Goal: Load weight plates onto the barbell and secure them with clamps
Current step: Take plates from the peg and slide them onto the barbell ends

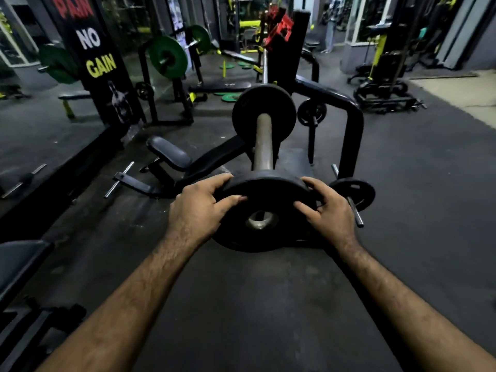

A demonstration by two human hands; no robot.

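A black weight plate (264, 232) sits at the near end of the barbell sleeve (263, 146), whose tip shows through the plate's centre hole. My left hand (200, 210) grips the plate's left rim, thumb on its face. On the right rim, my right hand (328, 210) holds it the same way. Further along the sleeve a second black plate (247, 114) is in place. No clamp is visible.
A black bench frame (349, 124) stands right of the bar, with a padded seat (169, 154) to the left. Small plates on pegs (357, 193) sit close to my right hand. Green plates (167, 56) hang on a rack behind. Dark rubber floor lies all around.
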